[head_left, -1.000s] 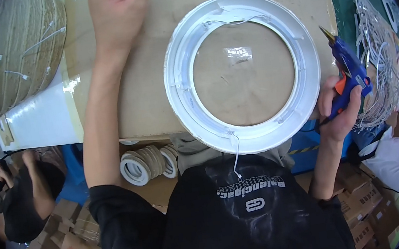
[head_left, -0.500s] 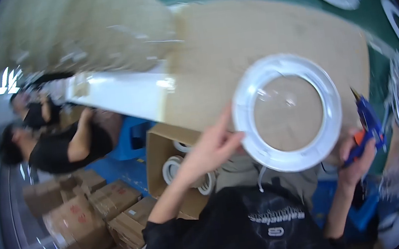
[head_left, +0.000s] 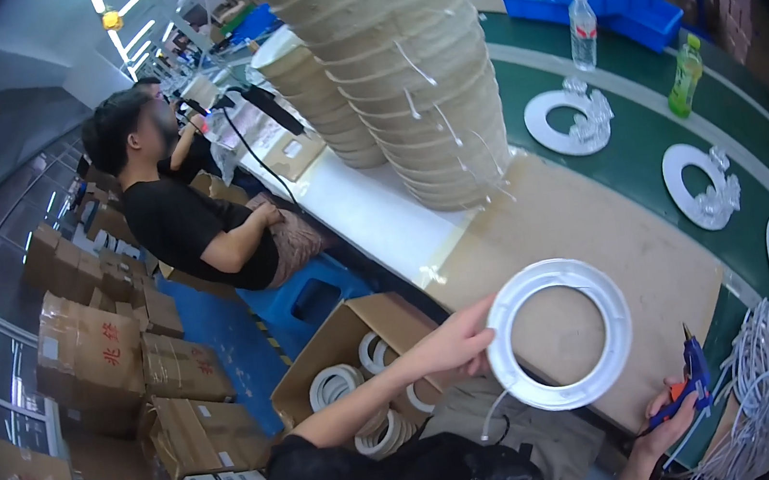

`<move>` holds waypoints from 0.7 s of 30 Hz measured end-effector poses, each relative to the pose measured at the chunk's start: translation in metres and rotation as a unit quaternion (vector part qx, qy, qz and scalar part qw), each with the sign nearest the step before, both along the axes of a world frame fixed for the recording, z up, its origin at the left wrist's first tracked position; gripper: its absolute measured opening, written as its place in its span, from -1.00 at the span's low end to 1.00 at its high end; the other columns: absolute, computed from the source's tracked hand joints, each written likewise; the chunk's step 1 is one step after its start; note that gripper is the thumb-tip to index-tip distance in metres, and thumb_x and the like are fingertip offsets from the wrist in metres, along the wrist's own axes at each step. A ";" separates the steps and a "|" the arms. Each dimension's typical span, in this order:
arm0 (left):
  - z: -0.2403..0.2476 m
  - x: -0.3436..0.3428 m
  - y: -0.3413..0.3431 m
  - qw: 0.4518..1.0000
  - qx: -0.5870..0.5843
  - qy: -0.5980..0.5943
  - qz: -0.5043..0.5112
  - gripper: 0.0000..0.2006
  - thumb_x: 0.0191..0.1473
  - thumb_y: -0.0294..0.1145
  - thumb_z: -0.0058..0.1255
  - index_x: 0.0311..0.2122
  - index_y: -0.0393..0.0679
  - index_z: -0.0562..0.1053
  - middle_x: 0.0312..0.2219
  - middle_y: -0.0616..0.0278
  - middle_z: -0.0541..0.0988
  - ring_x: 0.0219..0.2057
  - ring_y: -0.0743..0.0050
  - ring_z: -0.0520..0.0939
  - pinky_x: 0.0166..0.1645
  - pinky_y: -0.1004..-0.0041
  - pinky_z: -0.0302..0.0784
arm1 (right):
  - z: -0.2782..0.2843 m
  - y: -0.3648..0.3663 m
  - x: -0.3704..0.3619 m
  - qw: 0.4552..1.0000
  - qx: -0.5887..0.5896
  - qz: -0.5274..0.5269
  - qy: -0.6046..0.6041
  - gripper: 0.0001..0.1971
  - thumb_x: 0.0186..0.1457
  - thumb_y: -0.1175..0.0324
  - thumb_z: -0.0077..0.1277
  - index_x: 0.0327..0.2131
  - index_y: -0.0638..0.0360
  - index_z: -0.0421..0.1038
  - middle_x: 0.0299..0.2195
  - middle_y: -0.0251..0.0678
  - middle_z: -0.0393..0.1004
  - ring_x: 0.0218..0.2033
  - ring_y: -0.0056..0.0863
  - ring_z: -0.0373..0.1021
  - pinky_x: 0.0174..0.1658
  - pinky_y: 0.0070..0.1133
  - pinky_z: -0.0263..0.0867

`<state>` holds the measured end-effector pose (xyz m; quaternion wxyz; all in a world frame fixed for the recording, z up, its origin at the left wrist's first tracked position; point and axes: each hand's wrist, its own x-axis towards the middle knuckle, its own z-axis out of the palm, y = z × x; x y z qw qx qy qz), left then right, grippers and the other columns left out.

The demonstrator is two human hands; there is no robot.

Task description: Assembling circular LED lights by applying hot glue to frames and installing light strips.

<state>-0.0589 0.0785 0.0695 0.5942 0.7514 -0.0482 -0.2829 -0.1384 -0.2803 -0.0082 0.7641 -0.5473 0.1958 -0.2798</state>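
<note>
My left hand [head_left: 464,341] grips a white ring [head_left: 616,331] at its left edge, thumb and fingers closed on the rim. The ring is tilted up above the tan board, and a short white cord hangs from its lower left. In my right hand [head_left: 667,428] is a blue glue gun [head_left: 696,376] with an orange part, its nozzle pointing up. The gun is near a bundle of white cords [head_left: 749,386] and apart from the ring.
Beyond the tan board [head_left: 546,209] stand tall stacked beige drums [head_left: 411,71]. White discs [head_left: 544,127] with clear plastic pieces lie on the green belt, near two bottles [head_left: 582,29]. An open carton [head_left: 384,313] of white rings is at left. A seated person [head_left: 191,207] is beyond it.
The view has swung up, bringing the stacked drums, bottles and blue bins into sight. The ring and both hands now appear lower in the picture; each hand keeps its hold.
</note>
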 end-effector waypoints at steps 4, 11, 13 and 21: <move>0.000 -0.016 0.063 0.996 0.023 -0.019 0.083 -0.37 0.18 -0.44 -0.26 0.35 -0.11 -0.08 -0.65 0.28 0.47 -0.74 0.61 0.47 -0.66 0.61 0.38 | -0.010 -0.014 -0.005 1.000 -0.001 0.009 0.022 -0.49 0.35 0.08 -0.30 0.07 0.39 0.26 -0.34 -0.27 0.45 -0.74 -0.78 0.12 -0.71 -0.76 -0.01; -0.035 -0.048 0.164 0.961 0.016 -0.061 0.270 -0.41 0.15 -0.49 -0.28 0.32 -0.13 0.05 -0.65 0.24 0.47 -0.82 0.61 0.40 -0.76 0.60 0.24 | 0.019 -0.007 -0.003 0.993 0.109 0.038 -0.019 -0.60 0.05 0.43 0.16 -0.07 0.43 0.32 -0.46 -0.15 0.39 -0.60 -0.48 0.28 -0.61 -0.62 0.16; -0.042 -0.043 0.186 0.947 0.011 -0.071 0.314 -0.44 0.14 -0.51 -0.28 0.29 -0.14 0.11 -0.65 0.26 0.46 -0.84 0.63 0.37 -0.78 0.61 0.20 | 0.019 -0.009 -0.005 0.993 0.105 0.055 -0.014 -0.60 0.08 0.39 0.15 -0.07 0.44 0.34 -0.48 -0.15 0.41 -0.62 -0.40 0.28 -0.60 -0.58 0.18; -0.050 0.014 0.263 0.920 -0.003 -0.154 0.361 -0.47 0.16 -0.46 -0.19 0.28 -0.11 0.18 -0.70 0.33 0.45 -0.84 0.70 0.33 -0.78 0.65 0.14 | -0.006 -0.010 0.002 0.996 -0.066 0.041 0.049 -0.55 0.35 0.10 -0.31 -0.10 0.38 0.32 -0.32 -0.22 0.46 -0.73 -0.70 0.18 -0.71 -0.72 0.05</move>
